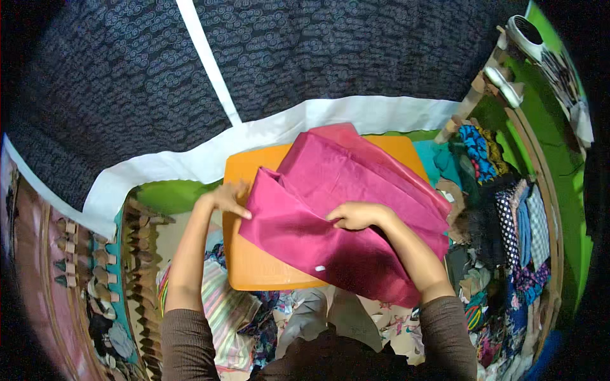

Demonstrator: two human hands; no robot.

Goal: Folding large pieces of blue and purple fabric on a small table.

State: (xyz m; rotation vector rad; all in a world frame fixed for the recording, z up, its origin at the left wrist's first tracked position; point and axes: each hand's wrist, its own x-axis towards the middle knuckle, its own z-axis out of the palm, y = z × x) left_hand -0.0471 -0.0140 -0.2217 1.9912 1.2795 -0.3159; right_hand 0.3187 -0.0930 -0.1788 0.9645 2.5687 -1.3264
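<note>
A large piece of glossy magenta fabric (356,168) lies bunched and partly folded over an orange table (273,270), and its near right part hangs over the front edge. My right hand (357,216) is closed with fingers curled on the middle of the fabric, pinching a fold. At the fabric's left edge, my left hand (230,198) is held with fingers apart, its thumb close to or touching the cloth; its fingertips are slightly blurred. On the lower part of the fabric rests a small white piece (319,268), too small to identify.
A dark patterned curtain (356,51) with a white border hangs beyond the table. Folded cloths (508,222) fill a shelf on the right. A striped cloth (225,311) lies below left of the table. Wooden racks (143,273) with small items stand at left.
</note>
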